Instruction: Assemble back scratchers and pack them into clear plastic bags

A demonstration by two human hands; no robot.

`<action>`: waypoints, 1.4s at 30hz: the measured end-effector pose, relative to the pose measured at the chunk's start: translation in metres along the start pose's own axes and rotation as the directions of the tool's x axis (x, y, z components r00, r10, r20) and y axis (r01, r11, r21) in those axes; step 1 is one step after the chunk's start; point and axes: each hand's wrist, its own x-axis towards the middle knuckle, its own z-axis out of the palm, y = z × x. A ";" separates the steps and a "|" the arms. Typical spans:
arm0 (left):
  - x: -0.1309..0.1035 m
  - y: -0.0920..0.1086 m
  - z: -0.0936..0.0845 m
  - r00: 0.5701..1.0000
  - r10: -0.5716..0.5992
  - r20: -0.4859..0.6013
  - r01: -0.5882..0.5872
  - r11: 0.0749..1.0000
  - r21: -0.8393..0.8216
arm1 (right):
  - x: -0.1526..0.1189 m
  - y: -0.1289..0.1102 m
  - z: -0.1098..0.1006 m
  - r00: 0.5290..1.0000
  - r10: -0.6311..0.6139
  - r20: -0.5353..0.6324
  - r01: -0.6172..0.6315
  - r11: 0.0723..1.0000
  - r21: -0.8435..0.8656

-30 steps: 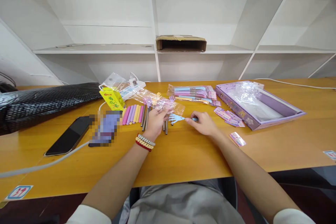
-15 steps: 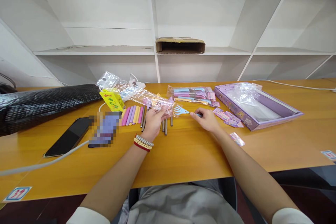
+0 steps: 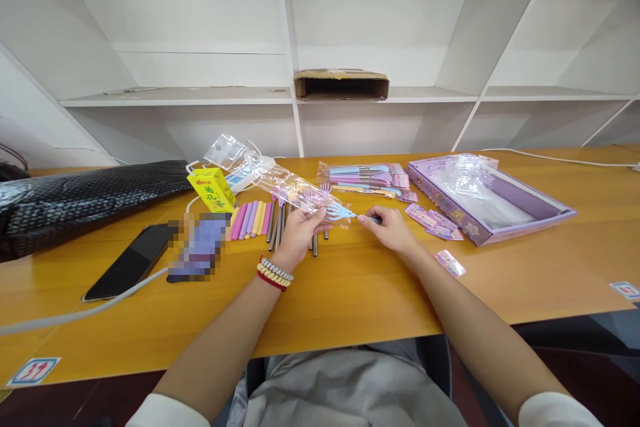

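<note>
My left hand (image 3: 299, 235) is closed on a long clear plastic bag (image 3: 270, 177) near its lower right end. The fingers of a light blue hand-shaped back scratcher (image 3: 340, 212) are inside that end of the bag. My right hand (image 3: 390, 228) is closed around the scratcher's handle. Beyond my left hand lie several more scratchers with purple heads (image 3: 325, 189) and dark metal rods (image 3: 273, 227). Beside them is a row of pink, purple and yellow handles (image 3: 250, 219).
Bagged scratchers (image 3: 365, 177) lie at the back. A purple box (image 3: 480, 233) with clear bags (image 3: 460, 177) is at the right, near small printed cards (image 3: 433, 221). At the left are a yellow carton (image 3: 213, 188), a black phone (image 3: 131, 261), a white cable (image 3: 100, 305) and a black wrapped roll (image 3: 95, 203).
The blue scratcher's head has gone from the bag's mouth to further inside it. The bag has shifted right over the head.
</note>
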 end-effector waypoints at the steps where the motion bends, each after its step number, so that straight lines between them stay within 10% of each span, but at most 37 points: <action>1: 0.000 -0.002 0.000 1.000 -0.008 0.017 0.008 1.000 0.011 | 0.000 -0.001 0.001 1.000 -0.002 -0.001 0.002 1.000 0.006; 16: -0.001 -0.017 0.008 0.999 0.047 0.015 -0.048 0.997 0.065 | -0.009 -0.014 0.022 1.000 -0.013 -0.003 0.013 0.993 0.117; 26: 0.004 0.001 -0.003 0.980 0.147 -0.134 -0.144 0.989 0.032 | -0.001 0.003 -0.001 0.912 0.020 0.410 -0.163 0.935 0.316; 42: -0.001 -0.015 0.001 0.983 -0.035 0.183 -0.021 0.954 0.299 | -0.004 -0.005 0.012 0.945 0.019 0.325 -0.227 0.754 0.616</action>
